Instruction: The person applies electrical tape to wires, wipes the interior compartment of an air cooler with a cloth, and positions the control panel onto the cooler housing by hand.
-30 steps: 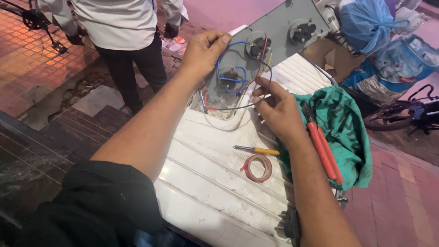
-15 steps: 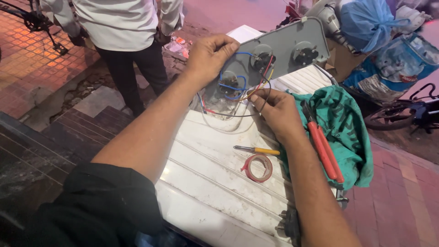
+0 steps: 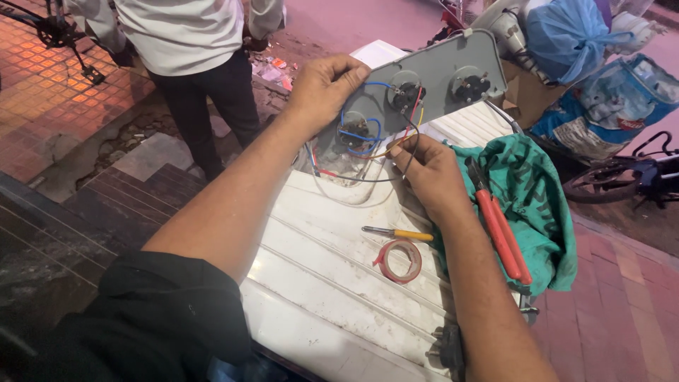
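My left hand (image 3: 320,88) grips the left edge of a grey panel (image 3: 463,53) with three round sockets on its back, held tilted above a white ribbed surface (image 3: 325,276). Blue, red, yellow and black wires (image 3: 368,134) loop between the sockets. My right hand (image 3: 428,173) pinches some of these wires just below the panel's middle socket. A small yellow-handled screwdriver (image 3: 399,233) and a roll of red tape (image 3: 399,260) lie on the white surface under my right wrist.
Red-handled pliers (image 3: 502,233) rest on a green cloth (image 3: 537,205) at the right. A person in a white shirt and dark trousers (image 3: 191,49) stands beyond, on the paving. Blue plastic bags (image 3: 566,32) and a bicycle wheel (image 3: 615,184) sit at upper right.
The panel has turned and shifted rightward and up in my left hand. My right hand has dropped slightly and now pinches the wires lower, below the middle socket.
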